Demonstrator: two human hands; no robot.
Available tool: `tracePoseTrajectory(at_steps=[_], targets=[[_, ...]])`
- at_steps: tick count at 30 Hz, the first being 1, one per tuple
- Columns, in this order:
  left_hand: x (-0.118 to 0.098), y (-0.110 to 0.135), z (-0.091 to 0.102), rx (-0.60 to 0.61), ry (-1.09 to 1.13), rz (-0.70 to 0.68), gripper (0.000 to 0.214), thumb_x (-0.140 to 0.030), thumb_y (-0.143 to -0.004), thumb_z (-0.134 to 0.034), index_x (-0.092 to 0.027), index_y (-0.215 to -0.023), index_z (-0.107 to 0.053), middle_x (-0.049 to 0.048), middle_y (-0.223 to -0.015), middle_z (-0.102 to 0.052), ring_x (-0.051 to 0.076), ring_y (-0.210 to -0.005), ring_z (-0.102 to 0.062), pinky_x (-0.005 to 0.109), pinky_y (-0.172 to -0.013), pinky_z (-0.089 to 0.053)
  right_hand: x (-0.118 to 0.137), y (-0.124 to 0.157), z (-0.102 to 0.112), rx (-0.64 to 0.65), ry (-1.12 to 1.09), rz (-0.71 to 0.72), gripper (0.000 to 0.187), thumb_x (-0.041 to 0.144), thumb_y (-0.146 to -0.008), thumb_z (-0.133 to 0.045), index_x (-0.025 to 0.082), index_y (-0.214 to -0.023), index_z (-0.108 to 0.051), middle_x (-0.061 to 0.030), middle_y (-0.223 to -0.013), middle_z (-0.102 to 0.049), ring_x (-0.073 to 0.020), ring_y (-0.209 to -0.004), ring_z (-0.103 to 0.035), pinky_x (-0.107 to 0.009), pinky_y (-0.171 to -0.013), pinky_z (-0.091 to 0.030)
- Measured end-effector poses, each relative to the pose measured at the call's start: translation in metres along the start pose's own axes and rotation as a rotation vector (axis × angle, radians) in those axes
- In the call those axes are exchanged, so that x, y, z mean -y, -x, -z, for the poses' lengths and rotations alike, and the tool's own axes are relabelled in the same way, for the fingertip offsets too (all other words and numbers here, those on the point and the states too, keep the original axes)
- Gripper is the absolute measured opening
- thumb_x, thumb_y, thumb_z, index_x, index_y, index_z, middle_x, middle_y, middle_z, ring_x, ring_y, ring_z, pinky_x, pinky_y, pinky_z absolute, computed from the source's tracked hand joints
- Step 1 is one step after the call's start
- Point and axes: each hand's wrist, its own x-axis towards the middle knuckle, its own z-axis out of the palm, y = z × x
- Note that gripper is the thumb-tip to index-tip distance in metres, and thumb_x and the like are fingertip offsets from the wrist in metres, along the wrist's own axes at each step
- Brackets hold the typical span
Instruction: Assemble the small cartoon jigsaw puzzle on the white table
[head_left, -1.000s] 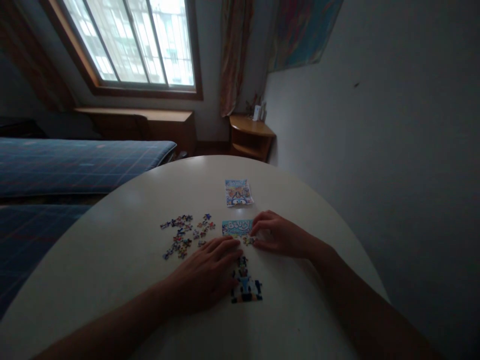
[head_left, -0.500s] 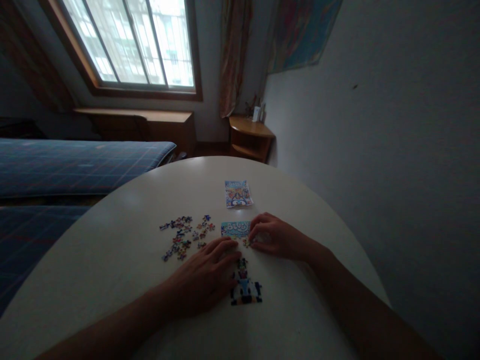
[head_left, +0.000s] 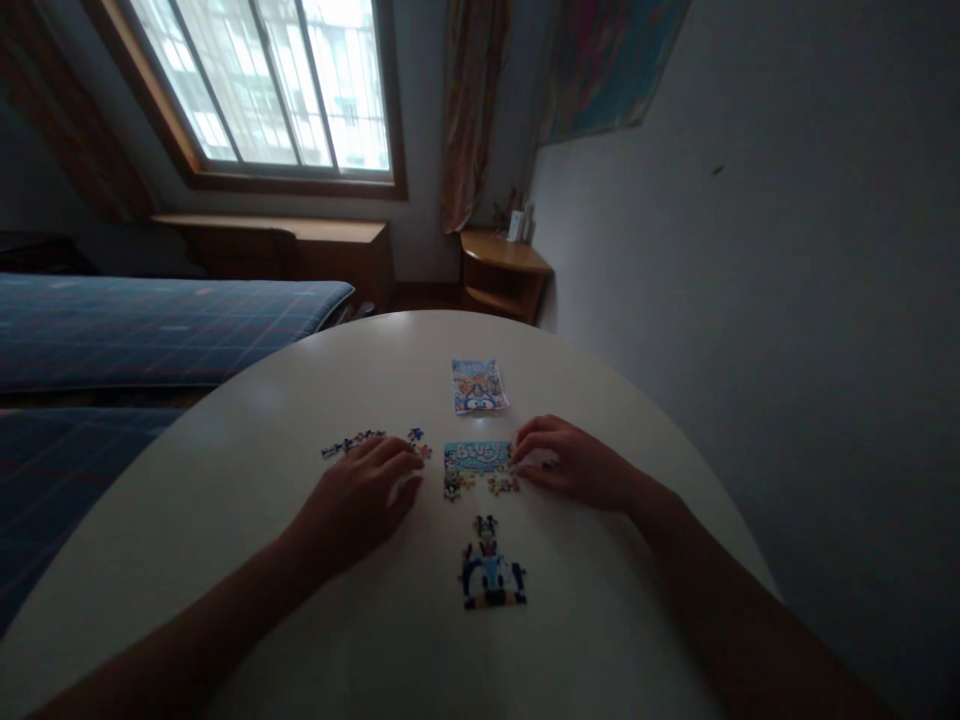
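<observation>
My left hand point(head_left: 367, 490) reaches over the loose jigsaw pieces point(head_left: 350, 444), fingers extended and thumb apart, hiding many of them. At the right edge of a joined puzzle section point(head_left: 480, 458) with "Bluey" lettering, my right hand point(head_left: 566, 460) has its fingers and thumb curled together on that edge; exactly what lies under the fingertips is hard to see. Small colourful pieces hang along that section's lower side, with a gap in the middle. Nearer to me lies a second joined section point(head_left: 493, 582), a blue and white dog face with a narrow column of pieces above it.
A printed picture packet point(head_left: 480, 387) lies farther back on the round white table point(head_left: 300, 380). Bare mattresses point(head_left: 165, 330) stand to the left. A corner shelf point(head_left: 506, 255) is beyond the table, and a wall point(head_left: 787, 300) runs along the right.
My left hand has moved left from the joined sections to the loose pieces, uncovering both sections. My right hand has shifted slightly right, from the small lower pieces to the lettered section's edge.
</observation>
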Motion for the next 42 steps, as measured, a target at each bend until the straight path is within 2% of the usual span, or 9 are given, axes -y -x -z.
tracePoseTrajectory(at_steps=[4, 7, 10, 15, 25, 31, 36, 42], targets=[[0.038, -0.002, 0.017, 0.026, -0.035, 0.196, 0.023, -0.031, -0.094, -0.047, -0.021, -0.093, -0.067, 0.0078, -0.103, -0.069, 0.024, -0.092, -0.064, 0.04, -0.081, -0.053, -0.014, 0.003, 0.01, -0.061, 0.08, -0.164, 0.008, 0.02, -0.087, -0.065, 0.022, -0.091, -0.072, -0.005, -0.093, -0.07, -0.0189, -0.088, -0.065, -0.034, -0.084, -0.049], [0.053, -0.003, 0.027, 0.069, -0.005, 0.302, 0.026, -0.036, -0.092, -0.048, -0.021, -0.089, -0.069, 0.007, -0.098, -0.07, 0.023, -0.086, -0.065, 0.036, -0.079, -0.051, -0.022, 0.006, 0.014, -0.061, 0.095, -0.257, 0.01, 0.024, -0.087, -0.064, 0.021, -0.091, -0.073, -0.005, -0.09, -0.071, -0.0191, -0.083, -0.064, -0.034, -0.08, -0.05], [0.057, -0.004, 0.032, 0.1, 0.045, 0.362, 0.028, -0.039, -0.091, -0.049, -0.021, -0.089, -0.07, 0.0061, -0.096, -0.07, 0.021, -0.081, -0.065, 0.033, -0.076, -0.049, -0.026, 0.007, 0.015, -0.057, 0.107, -0.308, 0.012, 0.026, -0.086, -0.064, 0.021, -0.091, -0.074, -0.0057, -0.092, -0.071, -0.0195, -0.083, -0.065, -0.034, -0.079, -0.05], [0.06, -0.003, 0.028, 0.11, 0.083, 0.368, 0.026, -0.036, -0.091, -0.049, -0.021, -0.089, -0.07, 0.0049, -0.096, -0.07, 0.018, -0.078, -0.064, 0.03, -0.073, -0.046, -0.03, 0.007, 0.012, -0.017, 0.101, -0.349, 0.017, 0.031, -0.087, -0.06, 0.022, -0.093, -0.074, -0.0065, -0.092, -0.071, -0.0189, -0.079, -0.066, -0.032, -0.073, -0.051], [0.08, -0.001, 0.04, 0.178, 0.044, 0.46, 0.024, -0.034, -0.089, -0.051, -0.021, -0.092, -0.071, 0.005, -0.091, -0.07, 0.018, -0.076, -0.063, 0.029, -0.072, -0.045, -0.036, 0.005, 0.01, -0.012, 0.098, -0.302, 0.024, 0.033, -0.089, -0.053, 0.021, -0.094, -0.073, -0.0076, -0.092, -0.071, -0.0189, -0.077, -0.066, -0.032, -0.072, -0.053], [0.076, -0.002, 0.034, 0.21, 0.142, 0.364, 0.023, -0.035, -0.089, -0.053, -0.022, -0.092, -0.073, 0.0043, -0.092, -0.071, 0.017, -0.074, -0.062, 0.027, -0.069, -0.044, -0.038, 0.004, 0.011, -0.018, 0.137, -0.249, 0.024, 0.035, -0.09, -0.052, 0.022, -0.093, -0.073, -0.0091, -0.096, -0.071, -0.0217, -0.084, -0.066, -0.036, -0.077, -0.053], [0.058, -0.004, 0.032, 0.257, 0.24, 0.301, 0.018, -0.03, -0.087, -0.057, -0.02, -0.092, -0.072, 0.0038, -0.086, -0.069, 0.016, -0.072, -0.061, 0.026, -0.067, -0.043, -0.041, 0.004, 0.01, -0.011, 0.147, -0.208, 0.024, 0.034, -0.09, -0.052, 0.022, -0.095, -0.072, -0.0097, -0.1, -0.071, -0.0234, -0.092, -0.066, -0.04, -0.086, -0.051], [0.038, -0.006, 0.027, 0.291, 0.282, 0.235, 0.016, -0.031, -0.087, -0.061, -0.023, -0.094, -0.073, 0.0028, -0.088, -0.068, 0.015, -0.073, -0.061, 0.025, -0.067, -0.044, -0.04, 0.004, 0.01, -0.015, 0.152, -0.211, 0.025, 0.036, -0.091, -0.051, 0.023, -0.094, -0.072, -0.0091, -0.098, -0.071, -0.0234, -0.092, -0.066, -0.04, -0.086, -0.051]])
